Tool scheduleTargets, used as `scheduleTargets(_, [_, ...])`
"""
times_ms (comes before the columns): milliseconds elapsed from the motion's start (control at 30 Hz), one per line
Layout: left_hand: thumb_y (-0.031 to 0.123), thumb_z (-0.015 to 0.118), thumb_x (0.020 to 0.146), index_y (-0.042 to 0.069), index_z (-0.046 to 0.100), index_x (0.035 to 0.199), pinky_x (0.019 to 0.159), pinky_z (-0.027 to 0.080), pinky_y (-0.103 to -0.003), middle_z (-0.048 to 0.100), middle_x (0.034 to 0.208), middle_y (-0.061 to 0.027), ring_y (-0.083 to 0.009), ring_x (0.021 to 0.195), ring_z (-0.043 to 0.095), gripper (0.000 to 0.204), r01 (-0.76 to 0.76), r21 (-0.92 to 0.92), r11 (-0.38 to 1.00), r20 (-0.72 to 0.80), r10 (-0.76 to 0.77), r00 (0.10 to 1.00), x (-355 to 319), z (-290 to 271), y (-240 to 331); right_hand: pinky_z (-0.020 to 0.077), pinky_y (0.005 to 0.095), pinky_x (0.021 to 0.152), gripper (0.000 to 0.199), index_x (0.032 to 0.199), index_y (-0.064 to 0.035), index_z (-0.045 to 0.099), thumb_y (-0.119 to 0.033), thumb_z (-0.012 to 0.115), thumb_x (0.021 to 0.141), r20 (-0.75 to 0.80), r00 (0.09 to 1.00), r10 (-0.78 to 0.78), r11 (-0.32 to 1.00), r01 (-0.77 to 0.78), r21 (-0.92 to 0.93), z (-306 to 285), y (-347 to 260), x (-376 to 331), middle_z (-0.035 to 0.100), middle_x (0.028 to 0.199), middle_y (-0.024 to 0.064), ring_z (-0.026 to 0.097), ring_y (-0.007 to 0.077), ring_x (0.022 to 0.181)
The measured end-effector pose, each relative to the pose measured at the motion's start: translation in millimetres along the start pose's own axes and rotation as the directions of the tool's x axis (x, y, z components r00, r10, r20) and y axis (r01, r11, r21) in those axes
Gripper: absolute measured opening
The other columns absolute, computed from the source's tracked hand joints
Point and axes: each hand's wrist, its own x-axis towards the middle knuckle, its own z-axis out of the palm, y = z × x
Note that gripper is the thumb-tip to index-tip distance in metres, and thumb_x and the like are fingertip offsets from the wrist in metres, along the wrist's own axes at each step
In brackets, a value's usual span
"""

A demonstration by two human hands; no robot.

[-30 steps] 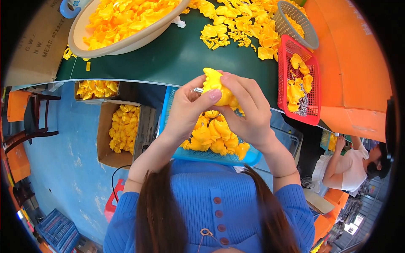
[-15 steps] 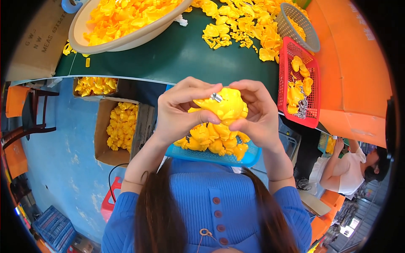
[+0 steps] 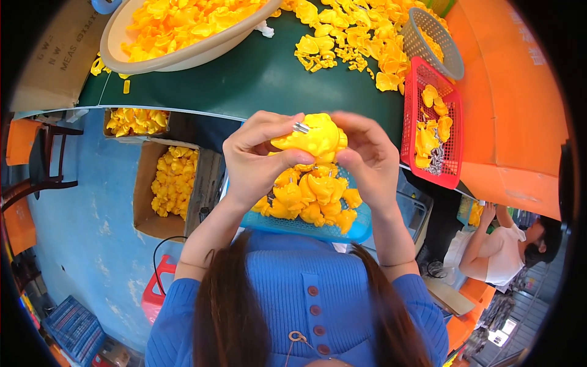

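A rounded yellow plastic part, with a small metal pin sticking out of it, is held up between both my hands. My left hand pinches its left end, thumb below and forefinger beside the pin. On the other side my right hand is curled about the part, thumb tip against its lower right; its upper fingers are slightly blurred. Under the hands sits a blue plastic basket heaped with similar yellow parts, some with metal pins showing.
On the green table stand a beige basin of yellow pieces, a loose pile, a grey basket and a red basket with yellow pieces and metal pins. Cardboard boxes of parts lie left. A co-worker is at right.
Both hands and the yellow part have shifted slightly left and up. The right hand's fingers have loosened and moved a little off the part, showing more of the basket below.
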Motion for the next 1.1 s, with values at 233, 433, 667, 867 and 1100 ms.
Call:
scheduleTargets(233, [-0.003,0.074,0.068,0.0,0.062,0.097,0.084,0.051,-0.03,0.058,0.105,-0.0129,-0.0208,0.101,0.058,0.032,-0.042,0.244,0.969,0.093,0.02,0.995,-9.6,22.1,3.0,0.0435,0.0296,0.073,0.035,0.103,0.0004,0.05,-0.031,0.049,0.089,0.029,0.876,-0.482,0.767,0.437,-0.47,6.5,23.8,8.8,0.052,0.099,0.0153,0.054,0.0213,0.085])
scheduleTargets(433, [-0.005,0.07,0.072,-0.001,0.058,0.099,0.08,0.052,-0.028,0.058,0.107,-0.0141,-0.0206,0.099,0.059,0.03,-0.091,0.103,0.991,0.151,0.075,0.986,-23.2,19.1,-5.2,0.0446,0.0281,0.066,0.032,0.093,0.0021,0.054,-0.028,0.043,0.089,-0.072,0.836,-0.545,0.758,0.453,-0.469,11.4,29.4,3.9,0.057,0.09,0.0154,0.057,0.0196,0.077])
scheduleTargets(667, [0.002,0.07,0.075,0.002,0.056,0.098,0.086,0.047,-0.029,0.057,0.103,-0.01,-0.0163,0.098,0.057,0.027,0.047,-0.183,0.982,-0.069,-0.061,0.996,-20.3,9.5,-18.0,0.0409,0.0317,0.088,0.059,0.111,0.0032,0.048,-0.048,0.057,0.083,-0.127,0.909,-0.398,0.89,0.349,-0.294,21.0,26.5,10.7,0.051,0.109,0.0132,0.053,0.0214,0.099])
scheduleTargets(867, [0.011,0.074,0.073,0.002,0.052,0.107,0.092,0.041,-0.031,0.055,0.11,-0.0095,-0.017,0.104,0.053,0.041,0.209,-0.172,0.963,0.11,-0.192,0.975,-9.3,-3.2,-9.0,0.0405,0.0312,0.091,0.056,0.116,0.0049,0.046,-0.016,0.075,0.073,-0.02,0.941,-0.339,0.914,0.324,-0.245,-2.6,29.6,-12.7,0.051,0.113,0.0141,0.052,0.0212,0.105])
scheduleTargets(1100, [0.023,0.08,0.065,-0.003,0.057,0.113,0.085,0.045,-0.028,0.056,0.11,-0.0118,-0.0181,0.101,0.055,0.059,0.32,0.24,0.917,0.284,-0.381,0.88,-16.9,-7.2,0.5,0.0473,0.0303,0.078,0.046,0.102,0.0028,0.06,-0.017,0.079,0.065,0.171,0.943,-0.286,0.704,0.328,-0.63,-17.8,20.1,-32.1,0.063,0.097,0.012,0.061,0.0223,0.087])
